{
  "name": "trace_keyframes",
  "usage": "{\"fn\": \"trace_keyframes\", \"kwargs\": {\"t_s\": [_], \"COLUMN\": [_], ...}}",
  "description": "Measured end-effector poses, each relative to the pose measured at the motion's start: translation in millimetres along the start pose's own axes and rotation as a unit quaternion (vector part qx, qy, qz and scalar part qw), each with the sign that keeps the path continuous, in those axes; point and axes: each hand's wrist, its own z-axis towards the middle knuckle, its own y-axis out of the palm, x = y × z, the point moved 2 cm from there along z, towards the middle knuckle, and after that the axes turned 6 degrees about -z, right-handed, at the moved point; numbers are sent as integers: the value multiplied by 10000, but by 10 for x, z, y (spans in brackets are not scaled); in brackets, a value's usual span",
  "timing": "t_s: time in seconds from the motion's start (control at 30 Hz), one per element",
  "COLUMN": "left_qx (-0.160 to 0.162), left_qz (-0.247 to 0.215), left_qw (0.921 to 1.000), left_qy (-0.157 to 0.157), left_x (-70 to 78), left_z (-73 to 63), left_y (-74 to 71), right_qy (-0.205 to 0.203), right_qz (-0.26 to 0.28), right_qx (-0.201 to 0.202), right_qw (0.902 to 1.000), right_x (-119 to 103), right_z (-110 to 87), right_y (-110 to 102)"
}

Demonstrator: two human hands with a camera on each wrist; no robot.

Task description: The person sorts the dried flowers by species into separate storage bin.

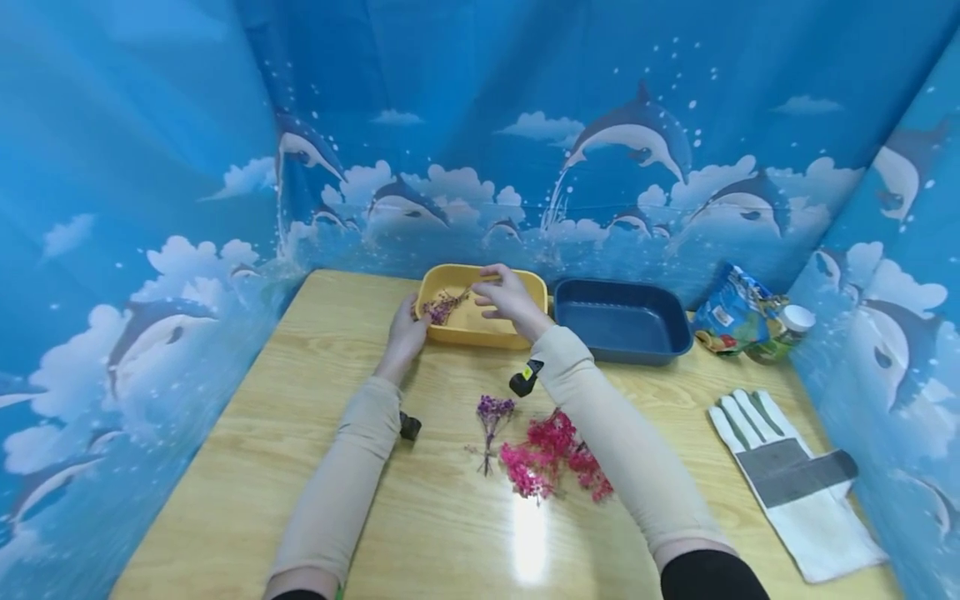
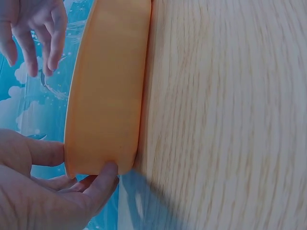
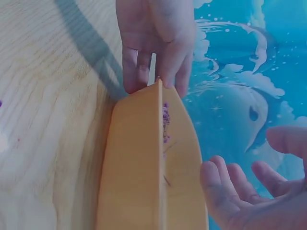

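Thumb and fingers of the left hand (image 1: 408,333) curled round the left end of a yellow tray (image 1: 480,337), near the back of a wooden table (image 1: 300,375). Right hand (image 1: 508,297) over the tray's right half, fingers loosely spread, holding nothing. Inside the tray, toward its left end, a dried purple sprig (image 1: 442,309). Just to the right, a navy tray (image 1: 621,318), then a blue packet (image 1: 729,310) beside a white-lidded jar (image 1: 797,318). Nearer the viewer, a second purple sprig (image 1: 495,407) and bright pink flowers (image 1: 553,435). Farther right, a white-and-grey glove (image 1: 797,479). Behind, a dolphin-print curtain (image 1: 465,108).
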Motion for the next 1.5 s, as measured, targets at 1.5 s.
{"fn": "trace_keyframes", "kwargs": {"t_s": [1.5], "left_qx": [-12], "left_qz": [36], "left_qw": [9998], "left_qy": [-174], "left_x": [23], "left_z": [-38], "left_y": [14], "right_qy": [-2094], "right_qz": [-5065], "right_qx": [-3232], "right_qw": [7715], "right_x": [601], "right_z": [-995], "right_y": [187]}}
